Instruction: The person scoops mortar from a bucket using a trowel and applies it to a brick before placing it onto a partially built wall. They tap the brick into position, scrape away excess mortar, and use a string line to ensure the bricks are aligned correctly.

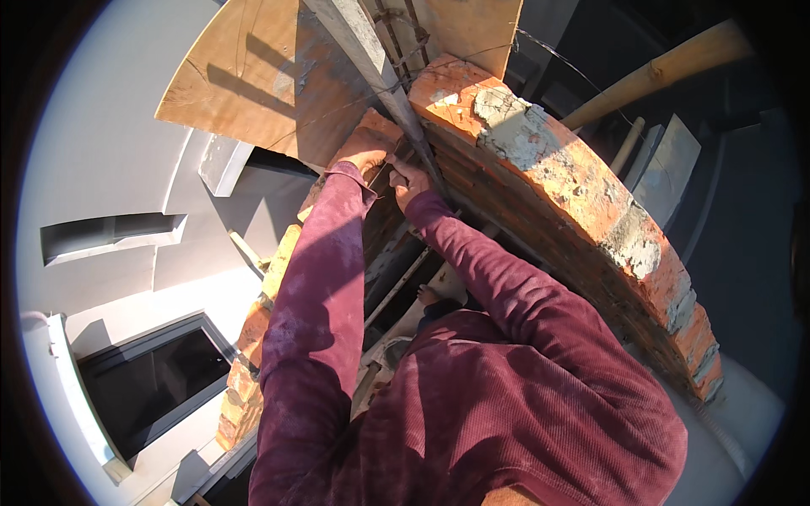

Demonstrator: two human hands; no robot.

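My left hand (364, 153) is at the inner corner of the brickwork, its fingers curled at a reddish brick (377, 124); what they grip is partly hidden. My right hand (407, 181) is closed just below and right of it, on something thin that I cannot make out. Both hands are beside a grey upright post (361, 42). Dark reinforcing rods (405, 34) and loose wires (548, 46) are above them. The right brick wall (582, 177), topped with broken mortar, curves away beside my right arm.
Plywood boards (228, 76) stand behind the corner. A lower brick wall (245, 354) runs along the left, beside a white building with a dark window (152, 388). Timber poles (658, 63) lean at right. Below me are narrow planks (396, 287) and a foot (428, 295).
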